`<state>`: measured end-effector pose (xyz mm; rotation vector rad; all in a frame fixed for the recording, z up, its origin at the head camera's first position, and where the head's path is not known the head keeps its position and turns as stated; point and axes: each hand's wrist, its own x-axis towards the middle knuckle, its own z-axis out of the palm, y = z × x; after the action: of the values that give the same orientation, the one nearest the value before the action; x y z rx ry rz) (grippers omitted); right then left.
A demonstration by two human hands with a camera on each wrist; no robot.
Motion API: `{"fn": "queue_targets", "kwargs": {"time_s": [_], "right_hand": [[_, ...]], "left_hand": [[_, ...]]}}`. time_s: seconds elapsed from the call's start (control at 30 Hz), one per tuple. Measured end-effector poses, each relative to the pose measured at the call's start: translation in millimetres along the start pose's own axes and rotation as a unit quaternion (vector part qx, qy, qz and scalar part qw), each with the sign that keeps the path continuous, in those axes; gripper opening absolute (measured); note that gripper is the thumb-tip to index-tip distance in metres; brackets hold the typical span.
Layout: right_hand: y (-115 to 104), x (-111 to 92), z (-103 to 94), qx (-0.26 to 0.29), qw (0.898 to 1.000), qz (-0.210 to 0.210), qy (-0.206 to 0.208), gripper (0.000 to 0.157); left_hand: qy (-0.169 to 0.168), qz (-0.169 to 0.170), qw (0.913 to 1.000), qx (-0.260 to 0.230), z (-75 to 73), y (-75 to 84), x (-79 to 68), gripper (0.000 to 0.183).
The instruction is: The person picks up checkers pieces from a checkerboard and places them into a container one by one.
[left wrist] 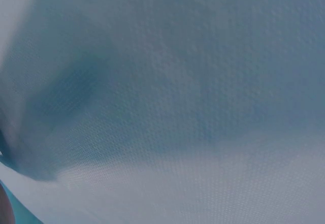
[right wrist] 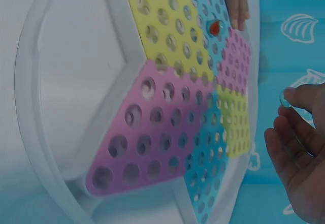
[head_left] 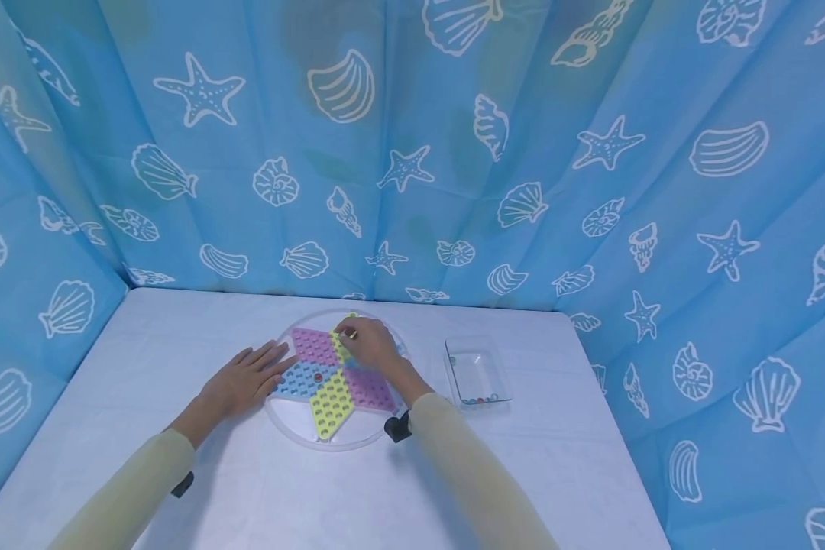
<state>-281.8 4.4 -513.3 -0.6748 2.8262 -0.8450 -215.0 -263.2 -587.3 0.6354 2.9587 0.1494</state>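
Observation:
A star-shaped Chinese checkers board (head_left: 331, 405) with yellow, pink and blue sections full of holes lies on the table. My right hand (head_left: 373, 344) is over its far yellow point. Between thumb and index finger it pinches a clear marble (right wrist: 284, 98), held above the board in the right wrist view, the other fingers loosely bent. My left hand (head_left: 246, 376) rests palm down at the board's left edge, fingers extended onto the blue section. Another marble (right wrist: 216, 28), with red inside, sits in a blue-section hole near the left fingers.
A clear rectangular container (head_left: 477, 374) right of the board has several marbles along its near side. White cloth (head_left: 302, 496) covers the table. Blue curtains (head_left: 399, 221) with shell prints hang behind and at both sides. The left wrist view has only shadowed cloth (left wrist: 177, 107).

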Motion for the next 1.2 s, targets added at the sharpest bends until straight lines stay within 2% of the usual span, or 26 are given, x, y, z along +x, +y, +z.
{"fn": "queue_targets", "kwargs": {"time_s": [0.27, 0.5, 0.9, 1.2], "right_hand": [[9, -9, -16.7, 0.019, 1.000, 0.013, -0.012, 0.022], [19, -18, -27.5, 0.012, 1.000, 0.027, -0.011, 0.021], [34, -28, -47.2, 0.007, 0.999, 0.027, -0.020, 0.020], [49, -37, -60.1, 0.012, 1.000, 0.019, -0.011, 0.020]], "left_hand": [[0.001, 0.002, 1.0000, 0.007, -1.3, 0.3, -0.5, 0.057], [0.003, 0.003, 1.0000, 0.008, -1.4, 1.4, -1.1, 0.057], [0.002, 0.000, 1.0000, 0.009, -0.5, -0.6, -1.9, 0.058], [0.006, 0.002, 0.9999, 0.009, 0.9, -0.2, -0.6, 0.057]]}}
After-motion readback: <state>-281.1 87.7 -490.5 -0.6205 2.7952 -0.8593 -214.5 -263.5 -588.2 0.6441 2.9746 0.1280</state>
